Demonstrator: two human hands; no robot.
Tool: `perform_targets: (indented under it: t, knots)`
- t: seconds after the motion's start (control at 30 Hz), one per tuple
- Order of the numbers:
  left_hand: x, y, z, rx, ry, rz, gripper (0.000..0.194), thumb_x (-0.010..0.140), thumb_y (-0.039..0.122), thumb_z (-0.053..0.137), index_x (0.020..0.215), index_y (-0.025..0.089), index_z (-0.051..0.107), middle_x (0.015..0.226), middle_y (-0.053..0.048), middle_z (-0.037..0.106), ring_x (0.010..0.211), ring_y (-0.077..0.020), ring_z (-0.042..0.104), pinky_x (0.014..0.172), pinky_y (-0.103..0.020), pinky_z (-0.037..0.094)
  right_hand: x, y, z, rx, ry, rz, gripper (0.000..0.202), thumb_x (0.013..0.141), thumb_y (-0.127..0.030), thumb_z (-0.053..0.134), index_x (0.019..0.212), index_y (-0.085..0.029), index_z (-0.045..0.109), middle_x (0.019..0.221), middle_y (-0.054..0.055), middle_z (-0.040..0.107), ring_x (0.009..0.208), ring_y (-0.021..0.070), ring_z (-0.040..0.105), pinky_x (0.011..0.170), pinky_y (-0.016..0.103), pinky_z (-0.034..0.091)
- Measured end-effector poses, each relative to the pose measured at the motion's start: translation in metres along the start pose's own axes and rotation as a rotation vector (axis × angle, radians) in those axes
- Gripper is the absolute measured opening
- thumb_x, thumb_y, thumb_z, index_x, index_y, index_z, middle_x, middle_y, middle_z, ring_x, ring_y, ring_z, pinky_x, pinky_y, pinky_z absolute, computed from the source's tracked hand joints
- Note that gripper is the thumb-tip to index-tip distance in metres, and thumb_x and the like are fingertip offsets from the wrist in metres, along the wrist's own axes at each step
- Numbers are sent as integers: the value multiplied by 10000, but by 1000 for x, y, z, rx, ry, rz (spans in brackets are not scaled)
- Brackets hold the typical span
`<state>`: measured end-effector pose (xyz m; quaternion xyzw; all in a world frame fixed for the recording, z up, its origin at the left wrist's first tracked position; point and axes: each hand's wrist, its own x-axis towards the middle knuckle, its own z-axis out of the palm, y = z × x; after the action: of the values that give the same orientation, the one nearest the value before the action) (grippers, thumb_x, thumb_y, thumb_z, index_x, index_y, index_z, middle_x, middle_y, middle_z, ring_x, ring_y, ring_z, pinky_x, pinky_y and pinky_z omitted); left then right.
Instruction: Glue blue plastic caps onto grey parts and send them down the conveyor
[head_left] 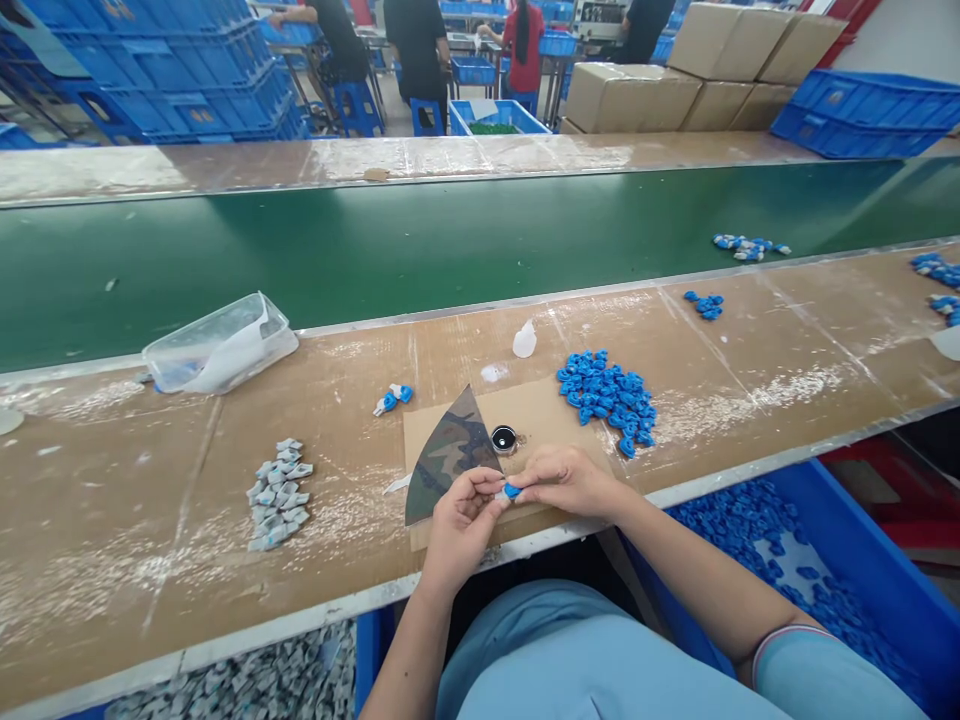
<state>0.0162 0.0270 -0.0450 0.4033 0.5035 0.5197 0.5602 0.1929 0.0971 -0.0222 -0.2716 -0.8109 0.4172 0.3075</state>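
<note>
Over the front edge of a cardboard sheet (525, 395), my left hand (466, 515) and my right hand (566, 482) meet fingertip to fingertip. Between them they pinch a small blue and whitish piece (511, 491). Just behind the fingers sits a small round black container (503, 439). A camouflage-patterned wedge-shaped sheet (454, 455) lies beside my left hand. Behind my right hand is a pile of small blue parts (609, 396). Grey-white parts (279, 495) form a group at the left, and two blue and white pieces (394, 399) lie behind the wedge.
A clear plastic box (221, 345) lies at the back left beside the green conveyor belt (360, 250). Blue bins hold blue parts (750, 520) at lower right and grey parts (247, 685) at lower left. Across the belt are cartons (630, 97), stacked crates (187, 65) and seated people.
</note>
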Motion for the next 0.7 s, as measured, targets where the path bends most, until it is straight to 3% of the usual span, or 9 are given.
perform_targets:
  t: [0.23,0.4,0.53,0.7]
  knots:
    - [3,2,3,-22,74,-49,260,678,289,740,886,170,640,801,-46,705,780,-159,675,754,-287,553,-14,8,25,49,222,107,236,842,-422,645,927,-239,766,796,47,753,698,145,692,648,236,554]
    - [4,6,2,2,113,-51,295,660,314,750,894,180,631,785,-30,698,768,-149,671,747,-277,549,-14,3,33,0,256,96,231,866,-381,626,987,-225,746,844,49,750,735,145,689,686,246,558]
    - [10,9,-13,90,157,-13,310,672,361,736,903,187,624,835,-42,702,826,-163,676,801,-307,546,-14,3,8,-214,257,33,209,889,-328,592,1019,-221,717,906,55,740,832,167,674,763,281,543]
    - [37,11,-50,242,426,98,329,663,393,718,891,180,614,844,-63,697,822,-190,678,808,-352,551,-23,17,-38,-683,485,322,195,890,-249,517,945,-200,698,798,69,693,718,196,643,670,312,519]
